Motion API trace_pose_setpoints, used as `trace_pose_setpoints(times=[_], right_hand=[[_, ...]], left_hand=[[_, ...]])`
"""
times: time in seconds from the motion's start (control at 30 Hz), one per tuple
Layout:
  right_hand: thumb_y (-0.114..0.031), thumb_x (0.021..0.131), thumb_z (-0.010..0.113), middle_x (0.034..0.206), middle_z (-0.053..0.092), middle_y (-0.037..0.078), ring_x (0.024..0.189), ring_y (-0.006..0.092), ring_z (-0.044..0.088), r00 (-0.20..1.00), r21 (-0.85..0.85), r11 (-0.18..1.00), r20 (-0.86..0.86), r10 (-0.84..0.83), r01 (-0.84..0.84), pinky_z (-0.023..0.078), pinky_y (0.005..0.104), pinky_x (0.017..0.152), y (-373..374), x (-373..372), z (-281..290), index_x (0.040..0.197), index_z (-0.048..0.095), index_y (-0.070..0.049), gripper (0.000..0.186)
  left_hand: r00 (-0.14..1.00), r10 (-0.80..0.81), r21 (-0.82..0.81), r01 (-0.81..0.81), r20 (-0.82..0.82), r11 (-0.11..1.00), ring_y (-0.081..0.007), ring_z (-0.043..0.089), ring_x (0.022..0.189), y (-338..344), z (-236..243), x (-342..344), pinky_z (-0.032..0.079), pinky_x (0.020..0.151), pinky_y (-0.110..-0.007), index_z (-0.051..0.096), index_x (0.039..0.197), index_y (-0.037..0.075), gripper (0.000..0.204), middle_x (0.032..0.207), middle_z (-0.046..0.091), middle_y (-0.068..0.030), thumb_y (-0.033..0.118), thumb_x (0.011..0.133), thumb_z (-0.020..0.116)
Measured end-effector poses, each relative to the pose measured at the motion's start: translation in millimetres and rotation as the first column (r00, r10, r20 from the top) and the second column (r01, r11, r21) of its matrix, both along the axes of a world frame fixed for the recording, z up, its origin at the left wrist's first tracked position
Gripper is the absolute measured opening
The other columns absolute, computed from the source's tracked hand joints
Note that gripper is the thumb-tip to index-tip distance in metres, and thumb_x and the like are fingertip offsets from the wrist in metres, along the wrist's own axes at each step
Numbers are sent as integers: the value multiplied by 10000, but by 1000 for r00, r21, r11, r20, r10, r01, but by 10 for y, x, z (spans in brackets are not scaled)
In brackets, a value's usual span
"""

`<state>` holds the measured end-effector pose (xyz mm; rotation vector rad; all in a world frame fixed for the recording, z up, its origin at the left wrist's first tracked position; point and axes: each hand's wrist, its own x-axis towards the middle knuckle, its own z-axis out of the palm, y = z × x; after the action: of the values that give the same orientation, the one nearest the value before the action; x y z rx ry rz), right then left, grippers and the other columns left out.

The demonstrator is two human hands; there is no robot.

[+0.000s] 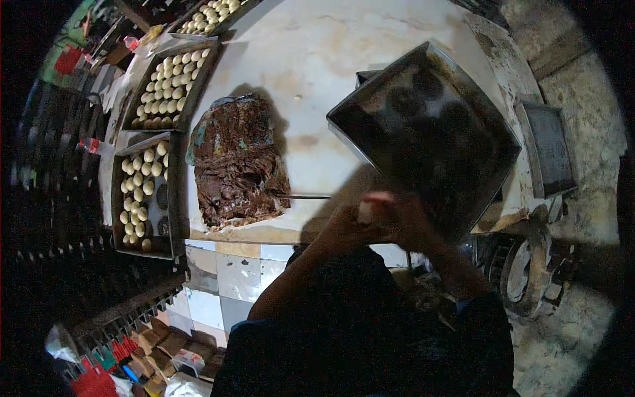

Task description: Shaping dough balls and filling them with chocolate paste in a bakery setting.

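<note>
Along the left of the marble-like worktop (317,46), three metal trays stand end to end: the far tray (231,22) and the middle tray (204,79) carry close rows of pale dough balls (170,106), while the near tray (175,205) holds a looser scatter, with dark round marks showing on its base. On the right, a large dark tray (456,139) sits askew, darker round blotches on its base; it covers most of another metal piece, of which just a corner (366,78) shows. A smaller tray (552,145) lies beyond the worktop's right side. Between the trays, a slab of glossy dark brown paste (241,178) rests on crumpled plastic, a thin dark stick (309,197) just beside it. The left hand (357,223) and right hand (400,215) are together at the near edge, between the paste and the large tray, whose near side the right hand partly hides. A pale pinkish patch shows at the fingers; whether they are clamped on dough cannot be told. A wheel-like machine part (519,274) stands below right, cardboard (162,351) lies lower left, and shadow blurs the far left.
</note>
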<state>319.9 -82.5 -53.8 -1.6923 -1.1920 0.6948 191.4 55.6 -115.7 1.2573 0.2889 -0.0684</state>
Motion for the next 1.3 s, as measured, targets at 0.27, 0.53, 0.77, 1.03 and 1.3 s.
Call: trace_pose_setpoints(times=[0.27,0.53,0.77,1.03,1.3], right_hand=[[-169,1001,495,1219,613,176,1063,294,632,735,43,986,661,-149,160,520,344,873,769,1206,-653,1210,587,-10,278],[-170,993,510,1256,573,170,1134,307,584,618,52,986,774,-142,161,475,402,951,1246,1197,-840,1213,585,-23,275],[-172,984,529,1201,579,165,1108,311,581,431,89,942,873,-230,324,457,435,965,1203,383,-26,1163,606,-41,235],[-173,974,551,1139,586,159,1078,316,578,489,89,929,830,-268,359,436,473,982,1086,-802,87,1107,631,-62,190],[-164,962,602,1040,653,127,927,205,629,991,70,996,-121,-48,57,489,331,806,1924,-1609,-173,1122,631,10,239]], left_hand=[[870,493,3,-493,33,870,-144,538,1015,831,129,-979,482,933,-304,561,1218,33,394,1144,582,-47,-40,848,676],[534,845,350,-795,19,495,-46,474,780,1716,-4,-2224,393,673,-199,595,1053,20,185,836,527,36,35,887,676],[590,712,892,-437,381,-115,-401,648,795,4173,-270,-2751,508,739,-448,680,1055,16,343,849,682,-230,300,862,694],[704,699,920,-348,129,182,-387,623,828,4425,-470,-2565,473,713,-437,583,896,-30,361,811,625,-243,329,911,596],[786,445,650,-611,430,452,-309,610,1157,2168,651,-1933,510,906,-394,359,1409,68,644,1244,593,-223,11,847,669]])
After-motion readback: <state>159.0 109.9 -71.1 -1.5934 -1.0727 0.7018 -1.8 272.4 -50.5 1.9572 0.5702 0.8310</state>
